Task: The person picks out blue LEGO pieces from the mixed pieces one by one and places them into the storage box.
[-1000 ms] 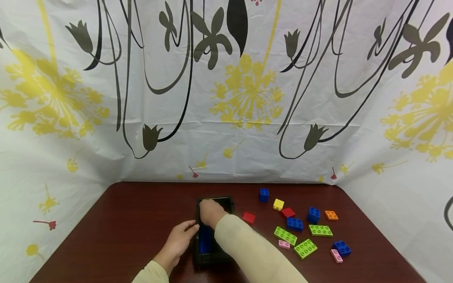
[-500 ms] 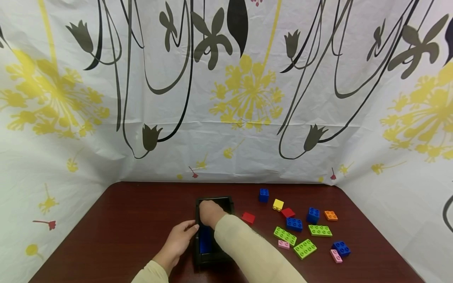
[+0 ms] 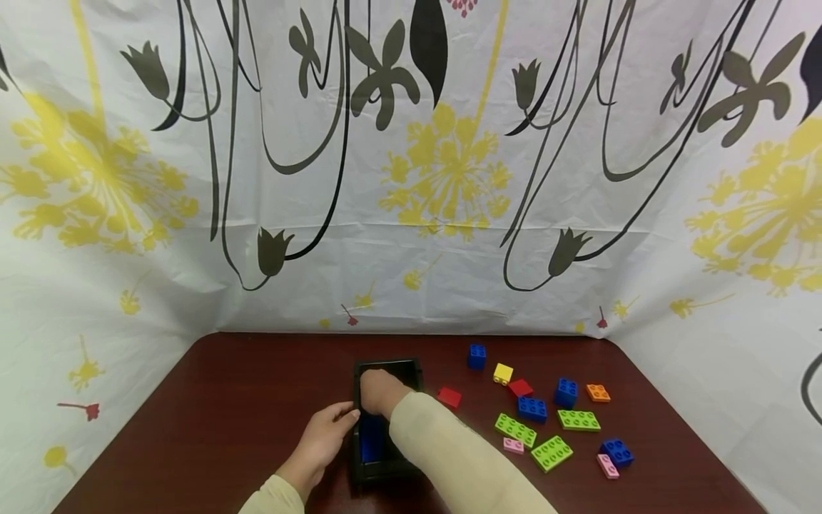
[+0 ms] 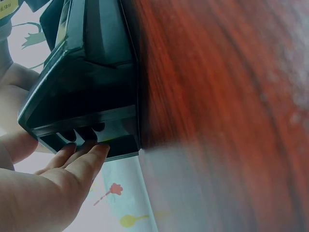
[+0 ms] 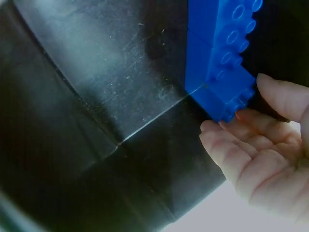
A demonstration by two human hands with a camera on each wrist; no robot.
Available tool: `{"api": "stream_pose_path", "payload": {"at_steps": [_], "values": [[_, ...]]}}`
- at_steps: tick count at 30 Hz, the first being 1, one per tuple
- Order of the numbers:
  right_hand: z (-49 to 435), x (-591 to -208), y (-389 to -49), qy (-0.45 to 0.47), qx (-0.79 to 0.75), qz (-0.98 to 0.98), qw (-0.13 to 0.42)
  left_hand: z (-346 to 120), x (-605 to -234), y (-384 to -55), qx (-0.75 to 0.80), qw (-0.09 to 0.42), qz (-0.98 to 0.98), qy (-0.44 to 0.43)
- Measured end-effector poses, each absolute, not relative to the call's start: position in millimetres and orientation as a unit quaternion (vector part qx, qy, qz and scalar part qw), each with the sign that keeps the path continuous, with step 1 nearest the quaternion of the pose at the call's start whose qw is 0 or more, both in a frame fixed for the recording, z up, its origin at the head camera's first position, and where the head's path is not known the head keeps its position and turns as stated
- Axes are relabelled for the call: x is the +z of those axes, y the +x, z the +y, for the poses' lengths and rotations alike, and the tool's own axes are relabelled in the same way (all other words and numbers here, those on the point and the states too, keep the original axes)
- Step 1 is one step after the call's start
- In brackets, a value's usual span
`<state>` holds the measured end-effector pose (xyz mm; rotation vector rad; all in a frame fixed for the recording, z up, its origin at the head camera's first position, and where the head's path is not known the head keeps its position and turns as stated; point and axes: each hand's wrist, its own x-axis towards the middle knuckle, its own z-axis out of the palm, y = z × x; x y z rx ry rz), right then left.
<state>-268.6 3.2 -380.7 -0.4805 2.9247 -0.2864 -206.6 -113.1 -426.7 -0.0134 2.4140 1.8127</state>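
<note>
Inside a black box (image 3: 388, 471), my right hand (image 3: 380, 391) reaches down near the far left corner. In the right wrist view that hand (image 5: 263, 147) has its thumb and fingertips around the end of a blue toy brick (image 5: 236, 89), which it pinches. More blue bricks (image 5: 205, 29) stand in a row against this one along the box wall, studs facing sideways. My left hand (image 3: 326, 437) is at the box's left side. In the left wrist view its straight fingers (image 4: 89, 159) touch the outer wall, with the thumb at the rim.
Loose bricks lie to the right of the box: a red brick (image 3: 449, 397), a yellow brick (image 3: 504, 373), an orange brick (image 3: 598, 392), several blue, lime green and pink ones. A patterned white sheet (image 3: 411, 285) hangs behind the dark wooden table (image 3: 225, 428).
The whole head view has shifted very slightly. Both hands, the box and the loose bricks keep their places.
</note>
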Motion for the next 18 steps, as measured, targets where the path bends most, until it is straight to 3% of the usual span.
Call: {"api": "stream_pose_path", "payload": {"at_steps": [18], "values": [[30, -350, -237, -0.181, -0.156, 0.969, 0.057, -112, -427, -210, 0.588, 0.069, 0.805, -0.02]]}}
